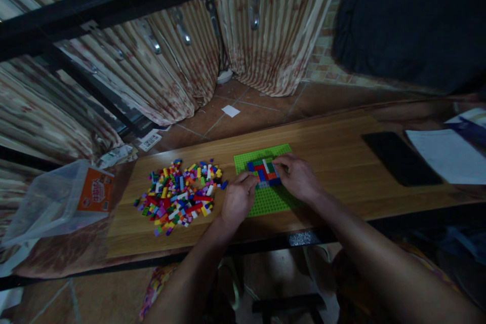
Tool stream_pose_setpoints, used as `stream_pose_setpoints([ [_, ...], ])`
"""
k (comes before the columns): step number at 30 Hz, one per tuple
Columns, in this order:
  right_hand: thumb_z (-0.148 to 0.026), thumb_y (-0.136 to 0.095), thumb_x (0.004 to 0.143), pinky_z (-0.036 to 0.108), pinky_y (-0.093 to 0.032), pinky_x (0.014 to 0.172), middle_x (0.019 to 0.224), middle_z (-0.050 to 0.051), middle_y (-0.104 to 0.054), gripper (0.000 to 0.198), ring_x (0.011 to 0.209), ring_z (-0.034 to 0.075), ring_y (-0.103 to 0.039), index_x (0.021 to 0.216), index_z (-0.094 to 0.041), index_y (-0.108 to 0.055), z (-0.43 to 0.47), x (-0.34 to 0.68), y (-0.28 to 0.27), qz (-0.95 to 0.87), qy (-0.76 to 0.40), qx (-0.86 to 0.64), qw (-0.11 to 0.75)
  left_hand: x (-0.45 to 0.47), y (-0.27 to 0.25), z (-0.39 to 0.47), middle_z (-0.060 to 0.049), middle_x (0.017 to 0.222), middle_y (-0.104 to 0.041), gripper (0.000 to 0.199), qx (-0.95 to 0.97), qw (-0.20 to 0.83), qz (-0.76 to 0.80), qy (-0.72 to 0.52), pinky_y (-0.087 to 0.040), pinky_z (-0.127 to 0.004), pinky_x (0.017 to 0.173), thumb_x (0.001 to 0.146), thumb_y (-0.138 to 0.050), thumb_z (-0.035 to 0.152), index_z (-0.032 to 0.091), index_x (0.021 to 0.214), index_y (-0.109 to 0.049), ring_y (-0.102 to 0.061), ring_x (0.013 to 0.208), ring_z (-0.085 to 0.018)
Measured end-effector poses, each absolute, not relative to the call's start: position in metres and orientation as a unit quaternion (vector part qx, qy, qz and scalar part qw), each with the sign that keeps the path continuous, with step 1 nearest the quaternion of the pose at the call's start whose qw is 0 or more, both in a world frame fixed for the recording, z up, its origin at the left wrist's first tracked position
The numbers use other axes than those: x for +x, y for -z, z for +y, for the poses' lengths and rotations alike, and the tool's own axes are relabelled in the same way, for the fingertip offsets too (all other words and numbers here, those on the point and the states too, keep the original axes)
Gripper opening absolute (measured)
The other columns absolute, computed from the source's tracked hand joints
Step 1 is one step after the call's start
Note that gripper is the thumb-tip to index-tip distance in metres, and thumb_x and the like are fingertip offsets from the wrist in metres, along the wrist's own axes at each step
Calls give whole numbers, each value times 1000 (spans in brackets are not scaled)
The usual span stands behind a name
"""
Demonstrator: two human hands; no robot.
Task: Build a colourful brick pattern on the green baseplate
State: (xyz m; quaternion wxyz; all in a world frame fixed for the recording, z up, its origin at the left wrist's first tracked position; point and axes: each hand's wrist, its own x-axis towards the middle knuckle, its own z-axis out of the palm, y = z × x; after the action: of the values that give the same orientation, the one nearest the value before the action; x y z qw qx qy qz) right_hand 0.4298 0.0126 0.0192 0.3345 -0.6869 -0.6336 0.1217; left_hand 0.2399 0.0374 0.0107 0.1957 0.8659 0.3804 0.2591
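Observation:
On a green studded baseplate lies a flat build of coloured toy bricks, with red, blue, white, green and orange pieces showing. My left hand is closed at its left edge, fingertips bent against the bricks. At the right edge my right hand pinches the build between thumb and fingers. Any single brick inside either grip is too small to make out. Left of the baseplate spreads a loose pile of toy bricks in many colours and sizes, with a blue brick near my left hand.
The wooden board supports all of this. A clear plastic box with an orange label stands at the far left. On the right lie a black flat slab and white paper. Curtains hang behind.

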Motion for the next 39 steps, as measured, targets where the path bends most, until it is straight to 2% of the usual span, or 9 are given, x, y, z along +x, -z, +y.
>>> stream_pose_setpoints([
  [8, -15, -49, 85, 32, -48, 83, 97, 8, -68, 21, 89, 20, -63, 92, -18, -69, 12, 427, -20, -639, -136, -685, 322, 245, -9, 33, -6, 104, -66, 21, 898, 100, 373, -213, -51, -29, 88, 90, -47, 7, 18, 93, -64, -60, 98, -17],
  [21, -14, -46, 85, 30, -47, 80, 90, 8, -65, 22, 85, 19, -60, 84, -18, -68, 8, 416, -19, -664, -96, -683, 290, 254, -14, 32, -6, 89, -64, 12, 919, -11, 368, -140, -48, -35, 80, 87, -51, 9, 16, 84, -61, -56, 86, -22],
  [26, -15, -45, 86, 32, -48, 82, 95, 8, -65, 23, 84, 19, -61, 88, -18, -69, 8, 415, -16, -661, -104, -682, 295, 252, -13, 29, -5, 90, -67, 13, 906, 22, 391, -160, -49, -35, 79, 89, -52, 11, 17, 85, -63, -57, 87, -21],
  [30, -17, -48, 84, 33, -49, 84, 99, 8, -66, 22, 87, 20, -61, 93, -17, -68, 9, 421, -13, -650, -108, -684, 314, 240, -13, 31, -4, 107, -67, 19, 879, 107, 401, -236, -50, -32, 89, 90, -50, 12, 20, 99, -65, -60, 97, -17],
  [33, -20, -49, 84, 34, -49, 85, 100, 9, -65, 23, 88, 20, -62, 95, -17, -69, 10, 425, -12, -643, -101, -686, 325, 226, -18, 41, -5, 113, -66, 21, 832, 156, 429, -314, -49, -29, 95, 89, -50, 12, 20, 102, -65, -61, 103, -16],
  [36, -23, -48, 85, 35, -50, 86, 103, 9, -65, 25, 90, 21, -62, 97, -17, -69, 11, 425, -11, -636, -100, -688, 336, 213, -28, 55, -6, 106, -68, 20, 795, 173, 461, -353, -50, -28, 92, 87, -50, 11, 18, 97, -67, -63, 100, -16],
  [39, -29, -48, 86, 38, -50, 88, 108, 11, -63, 27, 95, 23, -61, 100, -17, -68, 11, 424, -10, -635, -106, -685, 340, 203, -35, 66, -5, 98, -70, 20, 783, 173, 495, -334, -51, -28, 87, 86, -51, 13, 18, 96, -68, -65, 92, -16],
])
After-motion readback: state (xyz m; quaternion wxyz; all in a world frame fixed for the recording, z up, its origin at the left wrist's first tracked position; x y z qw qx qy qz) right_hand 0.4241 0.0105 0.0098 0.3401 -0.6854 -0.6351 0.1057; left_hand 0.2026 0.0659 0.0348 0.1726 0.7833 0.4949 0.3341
